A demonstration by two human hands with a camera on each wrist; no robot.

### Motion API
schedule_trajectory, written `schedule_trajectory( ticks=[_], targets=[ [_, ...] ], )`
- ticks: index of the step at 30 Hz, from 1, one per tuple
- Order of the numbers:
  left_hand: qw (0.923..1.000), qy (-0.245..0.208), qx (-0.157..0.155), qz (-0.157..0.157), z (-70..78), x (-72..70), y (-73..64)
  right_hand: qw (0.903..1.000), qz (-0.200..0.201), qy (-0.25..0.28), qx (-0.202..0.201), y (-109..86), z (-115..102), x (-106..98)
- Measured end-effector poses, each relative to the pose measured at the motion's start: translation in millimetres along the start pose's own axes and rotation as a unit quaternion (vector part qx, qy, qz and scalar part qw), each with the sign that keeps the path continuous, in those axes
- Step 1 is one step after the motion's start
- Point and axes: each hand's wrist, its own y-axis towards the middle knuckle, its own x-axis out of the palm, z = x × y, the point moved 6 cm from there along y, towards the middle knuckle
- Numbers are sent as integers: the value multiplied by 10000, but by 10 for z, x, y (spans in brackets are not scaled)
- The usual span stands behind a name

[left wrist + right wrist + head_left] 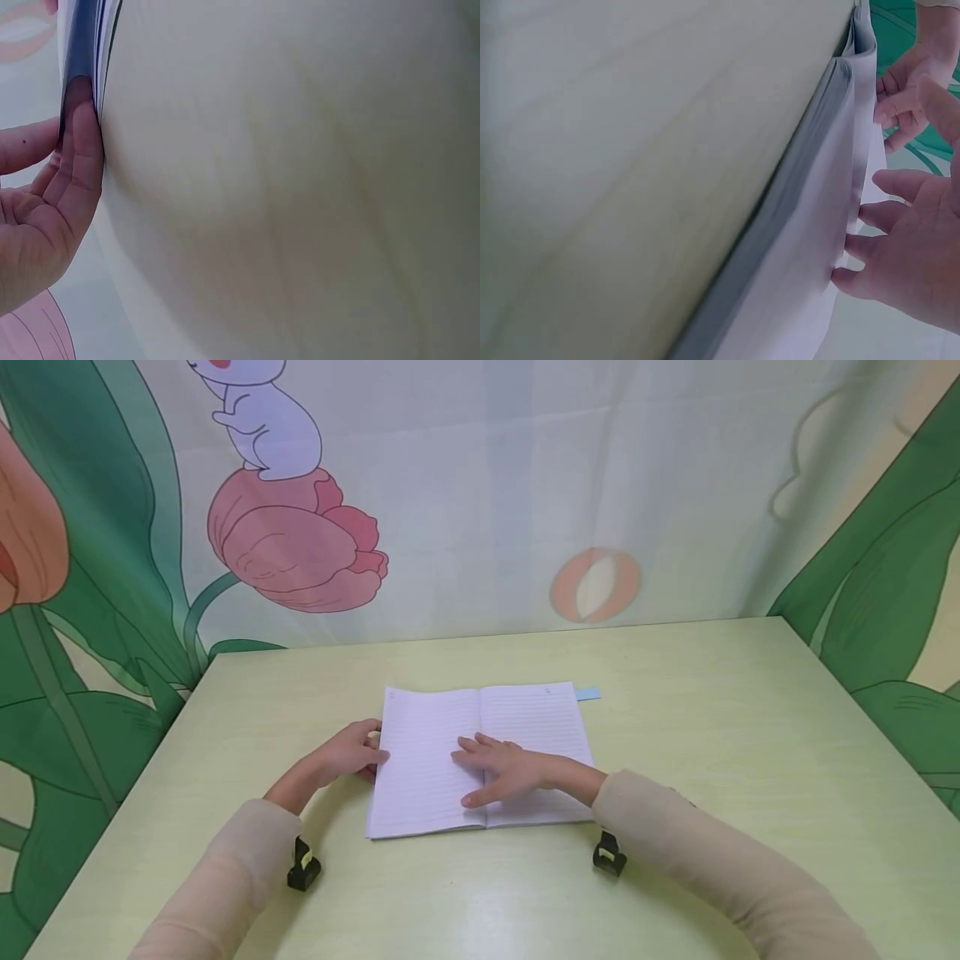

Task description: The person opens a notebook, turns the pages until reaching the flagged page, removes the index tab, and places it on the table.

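An open lined notebook [427, 793] lies on the table, its centre fold running away from me. At the left edge my left hand [348, 750] pinches the left-hand page, thumb on top and fingers underneath. The left wrist view shows those fingers [86, 146] tucked between the lifted sheet and the pages below. My right hand [513, 771] lies across the fold with its fingers spread. In the right wrist view its fingertips [845, 280] touch the paper. A light blue tab [588, 693] sticks out past the notebook's top right edge.
The pale wooden table [712, 710] extends around the notebook. Behind it hangs a printed cloth [465, 527] with flowers, leaves and a white animal. A black wrist device [303, 866] sits under the left sleeve, another black device [608, 853] under the right.
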Motion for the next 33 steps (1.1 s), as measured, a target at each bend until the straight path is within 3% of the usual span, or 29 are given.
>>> schedule_trajectory(
  ticks=[6, 18, 26, 33],
  targets=[
    [9999, -69, 154, -18, 1, 11, 18, 9997, 217, 58, 94, -65, 112, -82],
    [9999, -7, 119, -8, -9, 9, 24, 9942, 713, -640, 498, -207, 514, -269],
    [9999, 68, 151, -12, -10, 3, 21, 9821, 1065, -1078, 1119, -306, 840, -403],
    [9997, 91, 232, -51, -16, -7, 22, 9761, 1152, -1231, 1369, -394, 1019, -514]
  ],
)
